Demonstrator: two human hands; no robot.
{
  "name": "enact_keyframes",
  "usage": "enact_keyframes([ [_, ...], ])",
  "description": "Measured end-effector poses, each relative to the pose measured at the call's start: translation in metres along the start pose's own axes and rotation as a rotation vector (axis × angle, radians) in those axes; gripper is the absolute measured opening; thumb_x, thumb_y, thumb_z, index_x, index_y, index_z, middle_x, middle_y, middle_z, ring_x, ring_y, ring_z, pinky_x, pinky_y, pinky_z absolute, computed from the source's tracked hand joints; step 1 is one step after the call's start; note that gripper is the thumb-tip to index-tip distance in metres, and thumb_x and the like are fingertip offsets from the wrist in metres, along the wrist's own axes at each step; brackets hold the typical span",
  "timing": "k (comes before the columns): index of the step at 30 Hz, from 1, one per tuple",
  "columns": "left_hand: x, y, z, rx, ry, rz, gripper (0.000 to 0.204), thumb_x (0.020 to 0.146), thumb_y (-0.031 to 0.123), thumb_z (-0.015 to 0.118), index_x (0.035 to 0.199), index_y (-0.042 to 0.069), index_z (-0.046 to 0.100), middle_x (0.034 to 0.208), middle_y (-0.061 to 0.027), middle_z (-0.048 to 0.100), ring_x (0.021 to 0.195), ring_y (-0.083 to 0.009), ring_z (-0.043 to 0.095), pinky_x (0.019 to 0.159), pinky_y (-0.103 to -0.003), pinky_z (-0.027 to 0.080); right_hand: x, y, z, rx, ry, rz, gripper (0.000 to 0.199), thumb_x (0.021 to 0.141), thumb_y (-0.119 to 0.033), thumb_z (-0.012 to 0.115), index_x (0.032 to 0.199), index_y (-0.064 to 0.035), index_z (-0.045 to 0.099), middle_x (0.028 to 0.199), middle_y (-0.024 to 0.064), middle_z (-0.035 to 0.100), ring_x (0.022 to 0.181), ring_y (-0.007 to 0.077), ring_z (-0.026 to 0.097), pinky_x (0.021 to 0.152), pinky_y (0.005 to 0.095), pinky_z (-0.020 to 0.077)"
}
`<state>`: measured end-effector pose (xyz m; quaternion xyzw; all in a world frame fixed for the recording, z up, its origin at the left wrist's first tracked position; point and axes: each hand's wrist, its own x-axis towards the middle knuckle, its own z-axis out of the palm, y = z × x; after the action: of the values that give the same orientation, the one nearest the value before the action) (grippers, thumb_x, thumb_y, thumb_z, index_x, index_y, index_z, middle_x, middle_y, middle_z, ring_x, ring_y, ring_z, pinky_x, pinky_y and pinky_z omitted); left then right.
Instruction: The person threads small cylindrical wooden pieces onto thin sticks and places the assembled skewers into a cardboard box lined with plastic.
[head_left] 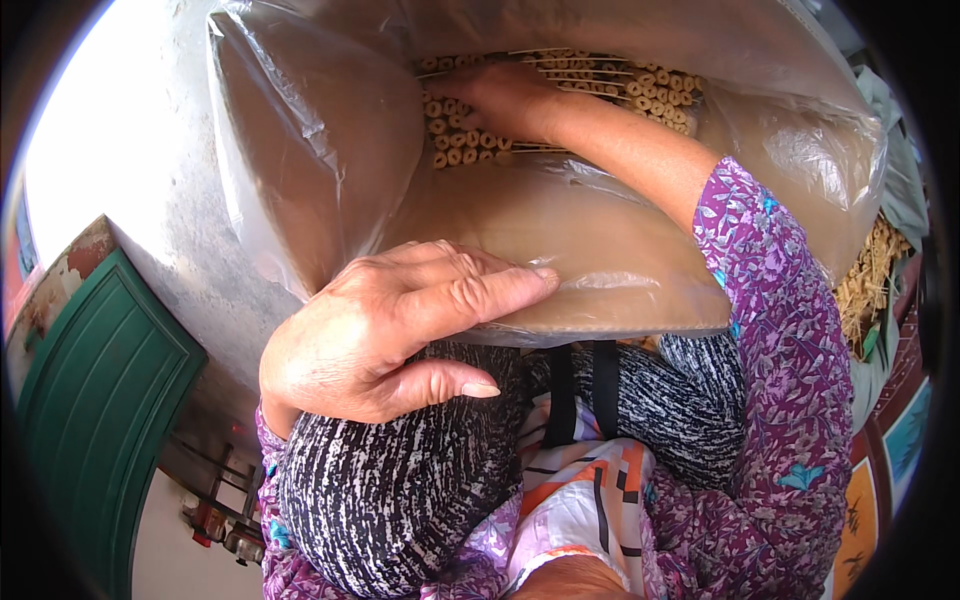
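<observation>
A cardboard box (560, 230) lined with clear plastic film (320, 130) stands in front of my knees. Inside lie beige ring-shaped pieces (660, 95), packed in rows, with thin pale sticks (580, 75) running between or through them. My right hand (505, 98) reaches down into the box from the right, over the left part of these rows. Its fingertips are among the rings, and whether they grip anything is hidden. My left hand (400, 325) lies over the near left edge of the box on the film, fingers stretched out, holding nothing.
A green ridged panel (110, 400) stands at the left beside a pale concrete floor (150, 160). On the right, a pile of straw-coloured sticks (875, 270) sits in greyish cloth or sacking (890, 120). My knees in black-and-white trousers (390, 490) are close to the box.
</observation>
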<state>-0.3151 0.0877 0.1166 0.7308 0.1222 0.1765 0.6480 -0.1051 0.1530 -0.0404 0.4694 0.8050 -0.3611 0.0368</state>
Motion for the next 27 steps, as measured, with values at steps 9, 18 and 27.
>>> enact_keyframes([
  [9,-0.001,0.002,-0.004,-0.006,-0.007,-0.015,0.067,0.081,0.033,0.074,0.127,-0.011,0.053,0.117,-0.0262,0.062,0.103,-0.0383,0.063,0.088,-0.043,0.049,-0.015,-0.004,-0.035,-0.116,-0.239,-0.047,0.087,0.074,-0.012,0.076,0.149,-0.0204,0.032,0.148,0.0087,0.041,0.134,0.0304,0.04,0.112,0.039,0.036],
  [18,0.0,0.008,-0.007,0.006,-0.051,-0.156,0.067,0.081,0.029,0.074,0.13,-0.009,0.051,0.121,-0.0262,0.061,0.107,-0.0388,0.062,0.093,-0.043,0.047,-0.014,-0.011,-0.03,-0.048,-0.194,0.04,0.089,0.072,-0.001,0.073,0.149,-0.0206,0.032,0.148,0.0048,0.041,0.132,0.0299,0.043,0.109,0.0372,0.0408],
  [27,0.0,0.006,-0.009,0.002,-0.069,-0.162,0.067,0.081,0.03,0.074,0.13,-0.009,0.051,0.122,-0.0262,0.06,0.11,-0.0387,0.061,0.093,-0.044,0.047,-0.013,-0.012,-0.027,-0.172,-0.223,-0.033,0.09,0.071,-0.006,0.076,0.149,-0.0179,0.032,0.149,0.0055,0.041,0.135,0.0311,0.04,0.111,0.0383,0.0369],
])
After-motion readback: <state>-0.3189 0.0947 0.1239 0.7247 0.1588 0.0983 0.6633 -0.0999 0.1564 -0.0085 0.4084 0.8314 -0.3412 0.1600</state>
